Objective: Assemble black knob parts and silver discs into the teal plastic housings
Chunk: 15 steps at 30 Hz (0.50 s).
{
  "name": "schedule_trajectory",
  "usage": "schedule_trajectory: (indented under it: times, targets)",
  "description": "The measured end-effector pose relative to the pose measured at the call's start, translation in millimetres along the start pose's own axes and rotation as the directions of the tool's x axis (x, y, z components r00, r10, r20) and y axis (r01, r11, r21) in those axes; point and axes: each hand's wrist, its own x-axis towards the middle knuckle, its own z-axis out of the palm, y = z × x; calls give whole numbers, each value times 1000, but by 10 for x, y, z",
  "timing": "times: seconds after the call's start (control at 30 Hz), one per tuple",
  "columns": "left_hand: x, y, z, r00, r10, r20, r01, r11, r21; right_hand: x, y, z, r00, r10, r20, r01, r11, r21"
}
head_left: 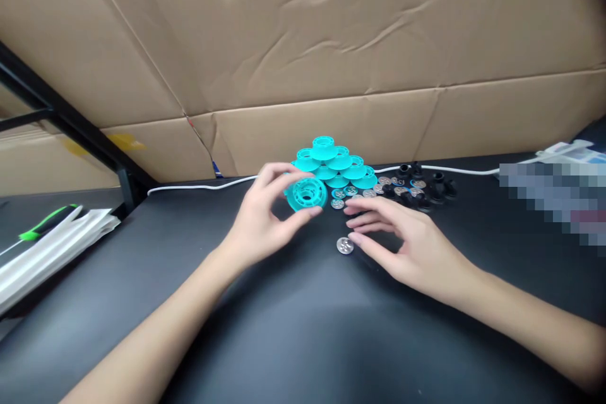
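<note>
My left hand (pixel 265 214) is closed round a turquoise round plastic part (pixel 307 194), its thumb and fingers on the rim. The part's hollow, ribbed middle faces me. To the right, my right hand (pixel 402 233) holds nothing, with its thumb and fingers apart. Just beyond its thumb tip lies a silver disc with holes (pixel 345 245) on the black table; whether the thumb touches it I cannot tell. Behind my hands, several more turquoise parts (pixel 324 150) are stacked like a pyramid. More silver discs (pixel 369 193) lie in front of the stack, partly hidden by my right fingers.
Several black plastic pieces (pixel 438 186) stand at the back right. A white cable (pixel 203 187) runs along the cardboard wall (pixel 331 31). Left are a green-and-black handled tool (pixel 52 222), white strips (pixel 57 255) and a black metal frame (pixel 85 136). Plastic packaging (pixel 568 150) lies far right.
</note>
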Motion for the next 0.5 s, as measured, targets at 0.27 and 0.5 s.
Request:
schedule_trajectory:
  times: [0.27,0.5]
  targets:
    - [36,-391,-297,919,-383,95,318,861,398,-42,89,-79,893,-252,372,370,883,-289]
    - [-63,-503,-140,863,-411,294,265,863,430,-60,127,-85,871,-262,417,441,790,-426]
